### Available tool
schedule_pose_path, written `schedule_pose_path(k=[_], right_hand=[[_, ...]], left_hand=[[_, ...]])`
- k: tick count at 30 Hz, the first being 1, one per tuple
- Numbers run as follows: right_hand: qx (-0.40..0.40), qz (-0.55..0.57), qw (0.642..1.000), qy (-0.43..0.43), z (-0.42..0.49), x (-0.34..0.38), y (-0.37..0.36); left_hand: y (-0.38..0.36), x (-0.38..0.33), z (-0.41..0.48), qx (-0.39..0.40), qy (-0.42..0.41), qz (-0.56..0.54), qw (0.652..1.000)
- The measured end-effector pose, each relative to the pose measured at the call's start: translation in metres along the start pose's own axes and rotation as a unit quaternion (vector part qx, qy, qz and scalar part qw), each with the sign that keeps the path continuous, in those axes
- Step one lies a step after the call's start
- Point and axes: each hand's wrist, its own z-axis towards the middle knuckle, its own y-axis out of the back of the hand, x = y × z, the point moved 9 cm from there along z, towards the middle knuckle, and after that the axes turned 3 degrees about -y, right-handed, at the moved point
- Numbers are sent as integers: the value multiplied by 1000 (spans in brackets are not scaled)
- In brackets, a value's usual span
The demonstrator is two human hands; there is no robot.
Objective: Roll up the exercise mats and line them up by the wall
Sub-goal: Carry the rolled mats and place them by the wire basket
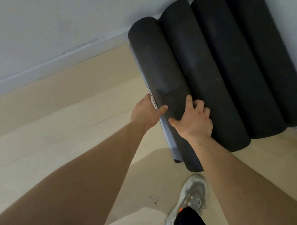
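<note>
Four thick cylinders of matt black foam lie side by side on the floor [60, 117], each touching the next, their far ends up at the wall [63, 16]: the nearest mat [154, 62], the second mat [196, 63], the third mat [238, 65] and the fourth mat [273, 49], which is cut off by the right edge of the view. Their surfaces look soft and slightly dusty, with faint grey smudges, and the round ends look fuzzy. The nearest mat is the slimmest roll, and its loose edge [167, 135] lies out flat along its left side as a narrow grey strip with a smoother sheen. The left hand [147, 110] grasps this mat at that strip, with the thumb laid on top of the roll and the fingers hidden round the edge. The right hand [193, 120] grips the same roll from above, thumb spread toward the left hand and fingers curled down into the groove between the nearest mat and the second mat. Both forearms are bare. The floor is pale, smooth wood-look planks with thin seams, and a few small dark specks lie near a pale grey mesh shoe [192, 194] with laces and an orange mark. The wall is plain white, with a white skirting board [45, 65] scuffed dark along its top edge.
</note>
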Motion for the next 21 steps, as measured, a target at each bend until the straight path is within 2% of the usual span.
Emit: schedule_pose_path(k=[3,9,15,21], right_hand=[[-2,4,999,38,-38,29,40],[16,-30,990,138,-116,115,74],[51,-129,951,278,-218,220,54],[91,-205,904,364,-351,332,-4]], left_hand=[[44,12,-45,15,-7,85,996],[133,67,-129,-59,51,46,996],[172,178,-241,-108,141,-4,984],[217,328,-384,-176,230,-74,954]])
